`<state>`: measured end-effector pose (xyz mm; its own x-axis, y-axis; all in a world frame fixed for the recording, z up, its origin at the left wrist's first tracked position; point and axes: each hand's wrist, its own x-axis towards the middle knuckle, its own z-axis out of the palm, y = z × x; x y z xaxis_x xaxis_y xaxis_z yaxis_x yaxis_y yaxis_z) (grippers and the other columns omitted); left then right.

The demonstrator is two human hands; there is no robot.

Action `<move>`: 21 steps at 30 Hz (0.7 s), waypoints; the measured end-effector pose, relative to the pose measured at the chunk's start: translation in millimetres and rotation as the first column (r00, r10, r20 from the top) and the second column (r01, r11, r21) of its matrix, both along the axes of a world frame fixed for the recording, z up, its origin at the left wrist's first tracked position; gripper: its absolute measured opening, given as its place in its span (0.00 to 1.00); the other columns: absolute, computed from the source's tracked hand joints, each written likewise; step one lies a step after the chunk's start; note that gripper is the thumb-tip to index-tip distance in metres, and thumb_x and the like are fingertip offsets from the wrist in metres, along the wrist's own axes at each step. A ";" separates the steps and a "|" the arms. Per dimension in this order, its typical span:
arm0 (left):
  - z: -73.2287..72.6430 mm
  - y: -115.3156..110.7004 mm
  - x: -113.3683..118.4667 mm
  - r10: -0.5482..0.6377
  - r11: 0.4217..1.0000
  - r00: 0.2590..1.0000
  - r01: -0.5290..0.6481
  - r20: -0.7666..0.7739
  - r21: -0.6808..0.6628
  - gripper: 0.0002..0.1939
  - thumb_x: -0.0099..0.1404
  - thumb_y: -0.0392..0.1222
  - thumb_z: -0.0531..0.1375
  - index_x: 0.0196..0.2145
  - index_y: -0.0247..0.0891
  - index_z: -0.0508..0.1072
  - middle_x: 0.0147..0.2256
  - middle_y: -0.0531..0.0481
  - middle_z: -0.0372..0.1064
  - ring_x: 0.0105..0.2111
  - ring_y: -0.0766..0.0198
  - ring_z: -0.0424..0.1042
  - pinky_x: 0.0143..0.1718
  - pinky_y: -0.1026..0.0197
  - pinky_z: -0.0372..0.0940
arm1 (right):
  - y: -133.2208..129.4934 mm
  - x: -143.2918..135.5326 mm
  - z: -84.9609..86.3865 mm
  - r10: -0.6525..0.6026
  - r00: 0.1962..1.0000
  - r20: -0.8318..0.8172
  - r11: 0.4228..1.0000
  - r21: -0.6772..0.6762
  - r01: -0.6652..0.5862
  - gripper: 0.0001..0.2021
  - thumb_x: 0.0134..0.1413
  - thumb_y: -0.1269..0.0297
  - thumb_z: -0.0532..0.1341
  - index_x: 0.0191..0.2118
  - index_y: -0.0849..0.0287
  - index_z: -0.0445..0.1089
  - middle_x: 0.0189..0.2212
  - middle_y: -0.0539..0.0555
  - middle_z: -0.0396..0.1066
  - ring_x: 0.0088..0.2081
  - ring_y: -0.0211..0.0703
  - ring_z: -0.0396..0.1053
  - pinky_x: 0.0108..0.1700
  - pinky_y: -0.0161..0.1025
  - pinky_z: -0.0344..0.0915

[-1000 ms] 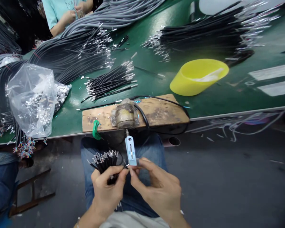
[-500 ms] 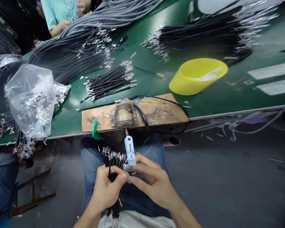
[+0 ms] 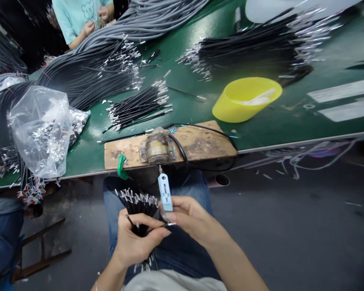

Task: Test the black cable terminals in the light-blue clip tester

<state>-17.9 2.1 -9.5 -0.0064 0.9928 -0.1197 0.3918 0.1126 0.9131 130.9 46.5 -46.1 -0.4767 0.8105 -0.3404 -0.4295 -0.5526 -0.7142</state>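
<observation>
Bundle of short black cables (image 3: 138, 208) sits on the near side of the wooden board (image 3: 203, 141), below its edge, over the person's lap. Left hand (image 3: 136, 238): fingers curled round the bundle, thumb and index pinching a single cable (image 3: 170, 224) near its silver tip. Right hand (image 3: 192, 222): fingers bent at the lower end of the light-blue tool (image 3: 165, 192), also on the board's near side; can't tell if they grip it. Handling, judged: each cable light, springy, sheath fairly smooth, so loose ones could slide out; bare tips look thin, probably bend easily. Best hold: bundle round its middle, single cable on black sheath just behind the tip. Counts: one board, one light-blue tool, one green clip (image 3: 121, 166) at board's left end, one yellow container (image 3: 245, 101) beyond its right end, one plastic bag (image 3: 41, 131) left of it, two pale strips (image 3: 348, 111) farther right; cables in the bundle too many to count.
</observation>
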 end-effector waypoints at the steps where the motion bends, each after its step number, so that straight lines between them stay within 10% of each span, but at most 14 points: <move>1: 2.2 -0.5 0.5 0.025 1.000 1.000 -0.025 -0.017 0.015 0.05 0.49 0.41 0.66 0.21 0.37 0.79 0.21 0.48 0.75 0.22 0.62 0.71 0.30 0.62 0.67 | 7.5 0.7 5.8 -0.038 0.998 0.048 0.999 0.027 0.036 0.17 0.32 0.54 0.71 0.23 0.62 0.71 0.20 0.48 0.64 0.23 0.34 0.60 0.26 0.33 0.58; 5: 11.6 -1.6 2.4 0.099 0.993 0.994 -0.095 -0.052 0.072 0.03 0.48 0.38 0.66 0.21 0.38 0.78 0.21 0.49 0.76 0.20 0.62 0.72 0.29 0.61 0.68 | 30.5 -5.9 28.3 -0.255 0.961 0.110 0.960 0.152 0.237 0.23 0.37 0.43 0.65 0.17 0.62 0.65 0.15 0.46 0.59 0.19 0.32 0.54 0.22 0.32 0.53; 10: 16.1 3.9 7.3 0.170 0.978 0.984 -0.162 -0.053 0.135 0.03 0.49 0.38 0.65 0.21 0.39 0.78 0.21 0.50 0.76 0.21 0.61 0.73 0.29 0.59 0.69 | 33.2 -20.1 38.0 -0.218 0.976 -0.006 0.971 0.098 0.217 0.21 0.38 0.44 0.65 0.20 0.62 0.70 0.15 0.48 0.64 0.18 0.34 0.59 0.22 0.33 0.59; 21: 16.4 11.8 20.6 0.205 0.966 0.978 -0.194 -0.046 0.173 0.04 0.50 0.37 0.64 0.19 0.37 0.77 0.16 0.51 0.72 0.18 0.63 0.69 0.25 0.61 0.66 | 19.6 -31.5 5.6 -0.257 0.920 -0.295 0.957 -0.208 0.201 0.20 0.41 0.45 0.64 0.29 0.59 0.75 0.20 0.52 0.70 0.20 0.37 0.63 0.21 0.33 0.59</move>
